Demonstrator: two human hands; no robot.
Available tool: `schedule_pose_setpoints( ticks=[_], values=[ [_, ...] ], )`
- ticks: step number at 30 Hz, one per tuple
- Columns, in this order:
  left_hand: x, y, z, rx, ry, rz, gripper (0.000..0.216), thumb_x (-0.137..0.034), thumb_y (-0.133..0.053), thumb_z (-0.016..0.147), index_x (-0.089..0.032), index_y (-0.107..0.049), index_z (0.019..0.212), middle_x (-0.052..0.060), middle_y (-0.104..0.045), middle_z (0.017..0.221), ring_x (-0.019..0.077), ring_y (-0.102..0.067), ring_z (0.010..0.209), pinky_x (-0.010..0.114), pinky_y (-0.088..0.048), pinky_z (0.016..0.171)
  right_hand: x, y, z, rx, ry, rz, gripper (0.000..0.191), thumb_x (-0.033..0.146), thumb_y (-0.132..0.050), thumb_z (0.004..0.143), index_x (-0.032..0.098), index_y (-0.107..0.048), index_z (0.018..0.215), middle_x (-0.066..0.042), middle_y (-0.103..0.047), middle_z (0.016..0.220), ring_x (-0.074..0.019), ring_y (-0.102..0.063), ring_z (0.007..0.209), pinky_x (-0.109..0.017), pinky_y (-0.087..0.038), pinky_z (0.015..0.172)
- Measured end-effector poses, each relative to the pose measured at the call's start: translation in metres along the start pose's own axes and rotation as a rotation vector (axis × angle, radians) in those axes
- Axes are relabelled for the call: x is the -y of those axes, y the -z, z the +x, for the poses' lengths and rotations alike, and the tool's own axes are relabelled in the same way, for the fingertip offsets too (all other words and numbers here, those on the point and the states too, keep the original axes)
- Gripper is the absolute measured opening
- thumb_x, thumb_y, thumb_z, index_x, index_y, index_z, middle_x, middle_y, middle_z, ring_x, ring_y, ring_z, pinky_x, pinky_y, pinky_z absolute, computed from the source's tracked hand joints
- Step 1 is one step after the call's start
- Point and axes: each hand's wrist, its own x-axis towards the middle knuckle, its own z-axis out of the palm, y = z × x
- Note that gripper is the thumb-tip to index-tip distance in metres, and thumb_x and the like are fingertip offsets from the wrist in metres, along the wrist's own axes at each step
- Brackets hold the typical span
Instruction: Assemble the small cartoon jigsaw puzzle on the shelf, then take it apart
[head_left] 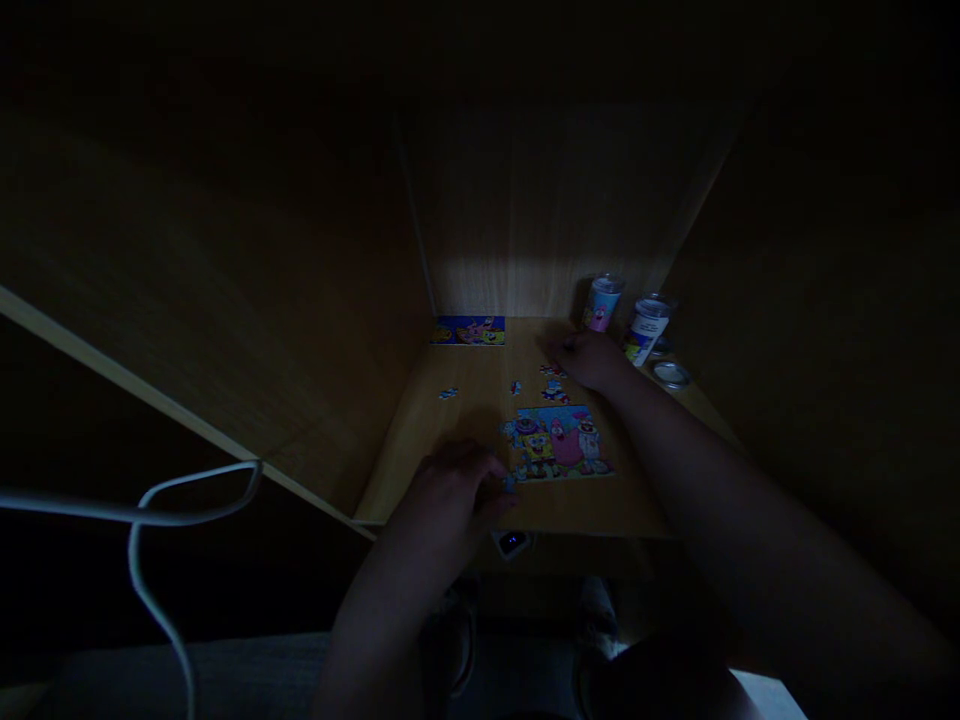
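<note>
A partly joined jigsaw puzzle (566, 440) with colourful cartoon characters lies near the front of the wooden surface. At its lower left corner, my left hand (457, 490) pinches a small blue puzzle piece (510, 483) between thumb and fingers. My right hand (589, 358) reaches over the far side of the puzzle, its fingers curled downward; whatever is under the fingertips is hidden. Just below it lie loose pieces, including a small joined cluster (555, 390). Farther left are a single piece (516, 387) and another loose piece (448, 393).
Two clear-topped canisters with cartoon labels, one pink and blue (602, 303) and one white (646, 330), stand at the back right beside a round metal lid (670, 375). A blue picture strip (468, 331) lies against the back panel. A white cable (161, 515) hangs at left.
</note>
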Motion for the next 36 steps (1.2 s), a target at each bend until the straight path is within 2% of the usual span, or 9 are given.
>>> schedule_pose_setpoints(
  ticks=[7,11,16,19,24,36],
  values=[
    [0.005,-0.005,0.006,-0.092,-0.046,-0.020,0.021,-0.011,-0.088,0.088,-0.023,-0.075,0.099,0.000,-0.075,0.099,0.0216,-0.071,0.096,0.036,-0.051,0.085,-0.001,0.000,0.002,0.007,0.013,-0.072,0.055,0.050,-0.044,0.114,0.017,-0.087,0.100,-0.013,-0.084,0.102,-0.0234,-0.078,0.097,-0.028,-0.050,0.075],
    [0.006,-0.007,0.011,-0.123,-0.080,-0.074,0.018,-0.009,-0.085,0.090,-0.023,-0.075,0.095,0.000,-0.075,0.095,0.0199,-0.071,0.093,0.034,-0.051,0.084,-0.002,-0.002,0.003,0.002,0.030,-0.072,0.059,0.053,-0.041,0.114,0.017,-0.087,0.101,-0.012,-0.084,0.100,-0.0235,-0.078,0.096,-0.028,-0.049,0.075],
    [0.006,-0.011,0.012,-0.122,-0.077,-0.244,0.009,-0.017,-0.073,0.101,-0.025,-0.075,0.096,-0.001,-0.079,0.097,0.0177,-0.073,0.091,0.031,-0.053,0.083,-0.002,-0.001,0.002,0.003,0.019,-0.063,0.055,0.051,-0.044,0.113,0.017,-0.087,0.100,-0.012,-0.084,0.097,-0.0228,-0.078,0.093,-0.028,-0.049,0.073],
    [0.007,-0.016,0.015,-0.172,-0.037,-0.307,0.006,-0.022,-0.073,0.102,-0.025,-0.075,0.097,-0.002,-0.079,0.095,0.0173,-0.074,0.087,0.030,-0.054,0.080,0.000,0.000,0.001,0.013,0.028,-0.065,0.053,0.048,-0.044,0.114,0.018,-0.086,0.102,-0.011,-0.084,0.100,-0.0222,-0.078,0.093,-0.028,-0.049,0.074],
    [0.006,-0.023,0.021,-0.264,-0.031,-0.219,0.010,-0.016,-0.075,0.098,-0.025,-0.076,0.100,0.000,-0.080,0.101,0.0197,-0.075,0.096,0.033,-0.055,0.087,0.000,0.001,0.001,0.019,0.025,-0.072,0.057,0.052,-0.042,0.114,0.018,-0.086,0.101,-0.012,-0.084,0.100,-0.0228,-0.078,0.096,-0.028,-0.049,0.073],
    [0.006,-0.026,0.024,-0.211,-0.057,-0.151,0.012,-0.016,-0.074,0.100,-0.027,-0.078,0.104,-0.001,-0.082,0.104,0.0215,-0.076,0.099,0.038,-0.056,0.092,0.002,0.003,0.000,0.025,0.027,-0.074,0.057,0.053,-0.042,0.114,0.019,-0.086,0.103,-0.012,-0.085,0.102,-0.0231,-0.078,0.099,-0.027,-0.052,0.079]
  ],
)
